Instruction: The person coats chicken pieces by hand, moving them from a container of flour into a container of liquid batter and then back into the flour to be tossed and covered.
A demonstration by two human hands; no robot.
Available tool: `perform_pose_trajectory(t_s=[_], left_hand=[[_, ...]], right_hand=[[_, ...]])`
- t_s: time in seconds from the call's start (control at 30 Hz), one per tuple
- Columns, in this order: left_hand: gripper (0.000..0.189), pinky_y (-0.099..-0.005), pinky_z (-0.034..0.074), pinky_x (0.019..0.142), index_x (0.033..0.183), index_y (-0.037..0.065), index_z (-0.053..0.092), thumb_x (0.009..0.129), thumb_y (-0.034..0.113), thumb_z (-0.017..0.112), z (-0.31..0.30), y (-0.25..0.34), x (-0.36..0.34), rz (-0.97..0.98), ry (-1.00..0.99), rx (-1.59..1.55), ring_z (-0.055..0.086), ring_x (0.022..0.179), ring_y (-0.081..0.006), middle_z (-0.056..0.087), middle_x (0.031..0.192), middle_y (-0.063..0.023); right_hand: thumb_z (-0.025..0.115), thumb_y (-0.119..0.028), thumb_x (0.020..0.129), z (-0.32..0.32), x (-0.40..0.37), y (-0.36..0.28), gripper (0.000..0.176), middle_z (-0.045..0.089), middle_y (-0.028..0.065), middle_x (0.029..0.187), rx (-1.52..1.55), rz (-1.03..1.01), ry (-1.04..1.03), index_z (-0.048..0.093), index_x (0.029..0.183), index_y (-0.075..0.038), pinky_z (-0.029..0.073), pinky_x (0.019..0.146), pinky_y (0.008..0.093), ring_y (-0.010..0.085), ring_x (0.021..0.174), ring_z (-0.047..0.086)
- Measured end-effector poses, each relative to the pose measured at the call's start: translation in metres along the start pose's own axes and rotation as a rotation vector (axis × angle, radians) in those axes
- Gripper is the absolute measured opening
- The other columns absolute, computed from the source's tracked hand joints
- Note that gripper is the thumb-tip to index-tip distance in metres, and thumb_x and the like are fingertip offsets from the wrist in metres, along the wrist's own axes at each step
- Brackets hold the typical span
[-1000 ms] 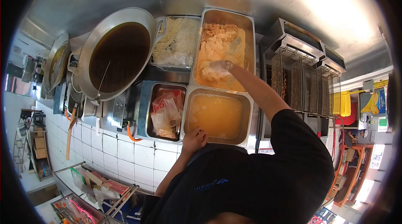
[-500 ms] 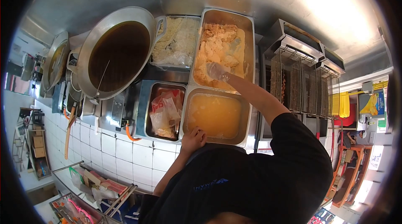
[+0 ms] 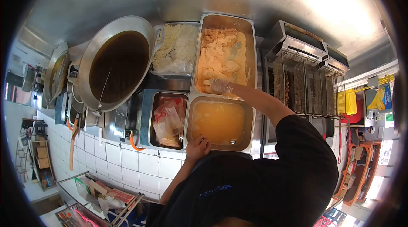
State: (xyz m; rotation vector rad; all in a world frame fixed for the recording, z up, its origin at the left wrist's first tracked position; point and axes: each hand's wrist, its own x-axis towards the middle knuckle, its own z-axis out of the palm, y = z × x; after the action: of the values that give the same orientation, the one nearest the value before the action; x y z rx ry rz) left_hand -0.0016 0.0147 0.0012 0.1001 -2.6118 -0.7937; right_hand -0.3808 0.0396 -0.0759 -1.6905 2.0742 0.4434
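My right hand, in a clear plastic glove, reaches into the near end of a deep steel pan of thick, pale orange coating. Its fingers are closed around a coated lump, smeared so that I cannot make out what it is. Below that pan stands a second steel pan with yellow-orange liquid. My bare left hand curls its fingers over the near left corner of this pan's rim. Left of it, a smaller steel pan holds a crumpled plastic bag with red print.
A large wok of dark oil stands at the left, with a thin rod across it. Beside it is a tray of pale crumbs partly under plastic. Wire fryer baskets hang at the right. A wooden handle juts over the counter's front.
My right hand has moved a little toward the near edge of the coating pan, and its fingers point more to the left. My left hand stays on the rim. The view has shifted slightly.
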Motion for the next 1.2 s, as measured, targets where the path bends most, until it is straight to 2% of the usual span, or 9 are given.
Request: perform_pose_trajectory(t_s=[0.07,0.23,0.37,0.5,0.7,0.77,0.93,1.03,1.2], left_hand=[[0.011,-0.0362,0.053,0.054,0.080,0.015,0.065,0.077,0.015,0.076,0.002,-0.001,-0.001,-0.005,-0.002,-0.011,0.065,0.061,-0.0236,0.063,0.085,-0.0019],[0.013,-0.0360,0.054,0.056,0.081,0.016,0.065,0.076,0.016,0.077,0.003,-0.002,-0.002,0.002,0.011,0.001,0.066,0.062,-0.0231,0.063,0.087,-0.0013],[0.013,-0.0354,0.055,0.056,0.083,0.016,0.066,0.076,0.017,0.078,0.005,-0.003,-0.005,-0.007,-0.016,0.023,0.065,0.062,-0.0227,0.063,0.087,-0.0011],[0.013,-0.0353,0.054,0.055,0.084,0.016,0.066,0.077,0.017,0.078,0.002,-0.002,-0.005,-0.005,-0.042,0.032,0.065,0.061,-0.0222,0.063,0.088,-0.0012],[0.013,-0.0338,0.053,0.053,0.085,0.017,0.067,0.076,0.015,0.077,-0.005,0.002,0.004,-0.007,-0.050,0.000,0.065,0.061,-0.0206,0.063,0.087,-0.0011],[0.014,-0.0330,0.053,0.052,0.085,0.016,0.067,0.075,0.013,0.076,-0.003,-0.001,0.004,0.002,-0.035,0.011,0.065,0.061,-0.0199,0.064,0.087,-0.0008],[0.017,-0.0324,0.052,0.051,0.084,0.016,0.067,0.072,0.009,0.077,-0.008,0.000,0.003,-0.029,-0.021,-0.066,0.065,0.060,-0.0201,0.064,0.087,-0.0010],[0.016,-0.0326,0.052,0.050,0.083,0.015,0.068,0.072,0.009,0.078,0.000,-0.008,-0.001,-0.001,0.002,-0.071,0.065,0.059,-0.0206,0.065,0.088,-0.0013],[0.015,-0.0331,0.052,0.050,0.084,0.016,0.068,0.074,0.013,0.080,-0.003,-0.006,0.002,-0.006,-0.001,-0.049,0.064,0.058,-0.0214,0.065,0.087,-0.0011]], right_hand=[[0.053,-0.024,0.101,-0.027,-0.016,-0.012,0.046,0.065,0.0112,0.132,-0.057,0.056,-0.057,0.052,0.143,-0.006,0.050,0.094,0.0279,0.0201,0.115,0.065],[0.050,-0.024,0.104,-0.021,-0.014,-0.004,0.031,0.068,0.0194,0.116,0.754,-0.076,0.247,0.057,0.132,-0.012,0.052,0.090,0.0452,0.0336,0.111,0.066],[0.054,-0.020,0.102,0.043,0.025,0.001,0.038,0.067,0.0143,0.116,0.811,-0.035,0.397,0.050,0.136,-0.004,0.052,0.089,0.0365,0.0265,0.103,0.066],[0.062,-0.023,0.099,-0.036,-0.036,-0.027,0.029,0.067,0.0154,0.114,0.922,0.067,0.337,0.060,0.126,-0.010,0.052,0.091,0.0433,0.0271,0.108,0.065],[0.060,-0.027,0.102,-0.041,-0.015,0.071,0.045,0.065,0.0185,0.119,1.343,-0.107,0.168,0.050,0.138,-0.004,0.051,0.089,0.0408,0.0292,0.109,0.064],[0.060,-0.031,0.100,-0.053,0.004,0.110,0.046,0.066,0.0189,0.116,1.244,-0.042,0.306,0.051,0.137,-0.004,0.052,0.088,0.0416,0.0307,0.107,0.065],[0.062,-0.037,0.094,-0.074,0.070,0.213,0.041,0.071,0.0177,0.103,0.058,0.377,0.968,0.064,0.124,-0.009,0.054,0.087,0.0453,0.0337,0.099,0.070],[0.057,-0.034,0.097,-0.046,0.097,0.240,0.039,0.071,0.0212,0.114,-0.177,0.507,0.932,0.067,0.123,-0.007,0.054,0.085,0.0441,0.0392,0.106,0.069],[0.056,-0.029,0.097,-0.056,0.099,0.232,0.047,0.074,0.0203,0.110,0.092,0.640,0.358,0.060,0.138,-0.005,0.054,0.082,0.0428,0.0356,0.099,0.072]])
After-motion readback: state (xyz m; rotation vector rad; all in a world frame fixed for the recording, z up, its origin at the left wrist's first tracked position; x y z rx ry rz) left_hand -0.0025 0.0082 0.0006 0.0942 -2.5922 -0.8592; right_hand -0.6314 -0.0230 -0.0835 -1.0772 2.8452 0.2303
